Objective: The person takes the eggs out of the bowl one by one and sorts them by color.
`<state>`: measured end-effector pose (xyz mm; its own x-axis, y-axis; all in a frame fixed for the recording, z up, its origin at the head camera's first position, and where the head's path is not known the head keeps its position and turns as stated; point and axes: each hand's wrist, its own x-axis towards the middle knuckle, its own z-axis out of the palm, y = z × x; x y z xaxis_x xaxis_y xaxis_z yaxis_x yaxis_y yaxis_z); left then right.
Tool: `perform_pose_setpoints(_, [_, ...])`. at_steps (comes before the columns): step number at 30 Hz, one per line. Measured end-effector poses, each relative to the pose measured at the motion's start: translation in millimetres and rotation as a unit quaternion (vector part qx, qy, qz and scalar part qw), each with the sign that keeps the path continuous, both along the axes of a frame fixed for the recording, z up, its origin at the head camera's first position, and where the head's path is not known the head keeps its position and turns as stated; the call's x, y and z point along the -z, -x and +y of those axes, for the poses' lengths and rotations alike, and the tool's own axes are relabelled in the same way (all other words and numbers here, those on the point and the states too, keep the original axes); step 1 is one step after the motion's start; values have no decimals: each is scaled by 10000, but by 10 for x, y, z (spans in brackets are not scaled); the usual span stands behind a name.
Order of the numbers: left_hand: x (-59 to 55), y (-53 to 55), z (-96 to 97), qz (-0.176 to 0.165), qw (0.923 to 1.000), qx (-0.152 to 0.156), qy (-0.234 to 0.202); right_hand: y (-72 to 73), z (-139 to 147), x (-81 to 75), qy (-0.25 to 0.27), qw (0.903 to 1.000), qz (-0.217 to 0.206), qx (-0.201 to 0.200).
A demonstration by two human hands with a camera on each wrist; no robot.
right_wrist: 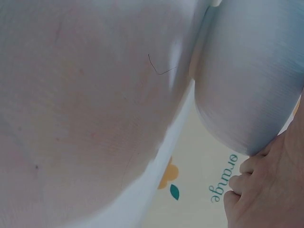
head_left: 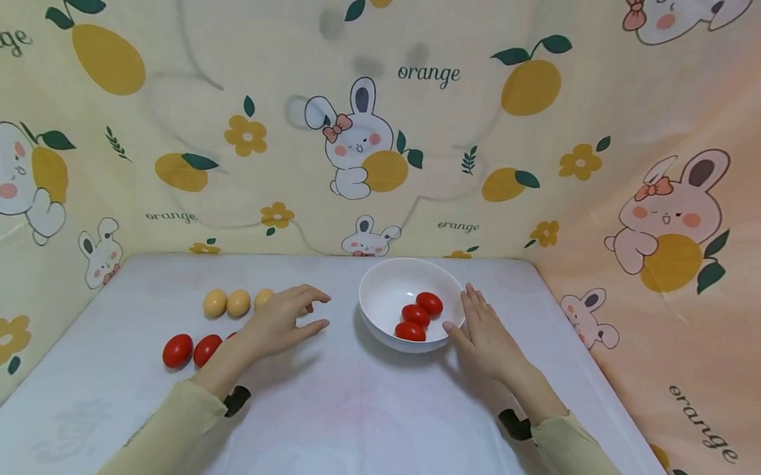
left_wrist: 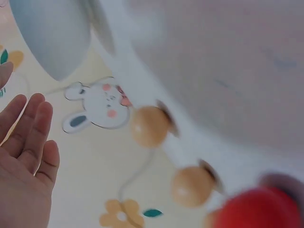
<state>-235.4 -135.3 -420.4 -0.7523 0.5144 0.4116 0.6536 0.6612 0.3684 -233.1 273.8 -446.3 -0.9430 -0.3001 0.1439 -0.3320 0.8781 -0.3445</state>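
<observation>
A white bowl (head_left: 375,330) stands right of centre, with three red egg-shaped pieces (head_left: 416,315) lying inside it. My right hand (head_left: 488,340) holds the bowl at its right side, the thumb at the rim and the fingers along the outer wall. In the right wrist view, fingers (right_wrist: 242,183) touch the bowl's wall. Left of the bowl, my left hand (head_left: 279,325) hovers with relaxed fingers apart and nothing visible between them. It partly covers a row of tan egg-shaped pieces (head_left: 238,303). Nearer me, a row of red egg-shaped pieces (head_left: 177,352) is partly hidden by the left forearm.
A white cloth (head_left: 370,431) covers the table. Behind it and at both sides hangs a curtain (head_left: 279,81) printed with rabbits and oranges. Dark straps (head_left: 238,401) sit at both wrists.
</observation>
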Motion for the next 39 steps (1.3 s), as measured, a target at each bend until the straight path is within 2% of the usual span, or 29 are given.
perform_pose_setpoints(5, [-93,81,253,-28,10000,90,-18,2,-4,-5,-15,10000,27,-6])
perform_pose_setpoints(11, [-174,193,577,-64,9992,390,-101,2,-5,-1,-35,10000,-18,15])
perform_pose_setpoints(15, [-211,276,792,-200,9982,558,8,7,-1,11,-55,10000,-45,35])
perform_pose_setpoints(20, [-257,386,1060,-461,9966,625,261,8,3,17,-74,10000,-19,41])
perform_pose_setpoints(28, [-229,615,1435,-510,9929,848,657,7,0,6,-63,10000,-34,3])
perform_pose_setpoints(36, [-154,821,1726,-1048,9837,729,1268,13,-1,9,-52,10000,-5,-27])
perform_pose_setpoints(39, [-138,869,1812,-1110,9804,624,1503,14,3,6,-59,10000,6,-28])
